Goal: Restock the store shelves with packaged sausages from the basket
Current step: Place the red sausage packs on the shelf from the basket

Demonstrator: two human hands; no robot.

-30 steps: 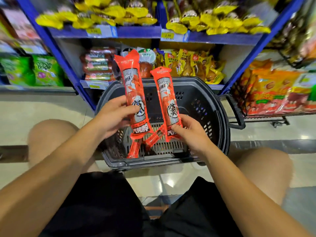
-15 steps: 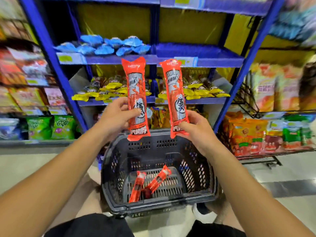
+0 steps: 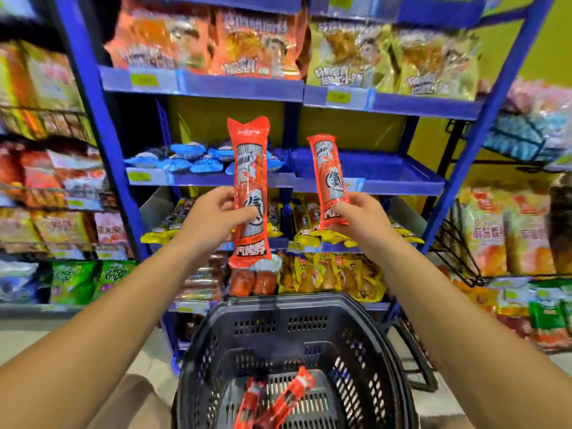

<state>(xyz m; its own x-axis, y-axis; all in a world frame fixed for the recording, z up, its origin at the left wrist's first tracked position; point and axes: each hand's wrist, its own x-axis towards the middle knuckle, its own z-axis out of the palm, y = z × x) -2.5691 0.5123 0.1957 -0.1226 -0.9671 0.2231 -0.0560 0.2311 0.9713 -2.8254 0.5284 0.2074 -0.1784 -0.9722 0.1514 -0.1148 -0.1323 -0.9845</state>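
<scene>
Head view: left hand (image 3: 213, 221) grasps a long red plastic-wrapped sausage pack (image 3: 249, 193) upright, right hand (image 3: 362, 221) pinches a second, shorter-looking red sausage pack (image 3: 328, 181) by its lower end, both above the black perforated plastic basket (image 3: 383, 360), in front of the bare blue metal shelf tray (image 3: 387, 174). Two more red sausage packs (image 3: 278, 400) lie on the basket floor. Risk: the right pack, held low, could tip or slip free on the reach; either could knock the blue wrapped snacks (image 3: 192, 157) left of the tray

The sausage pack (image 3: 249, 193) in the left grip is glossy orange-red plastic film, crinkled at its sealed ends; the pack in the right grip (image 3: 328, 180) looks the same. Below both grips, the basket (image 3: 280, 328) is dark matt plastic with perforated walls. Behind the grips, the shelf (image 3: 399, 173) looks like smooth blue-painted metal, though blur makes that uncertain.
</scene>
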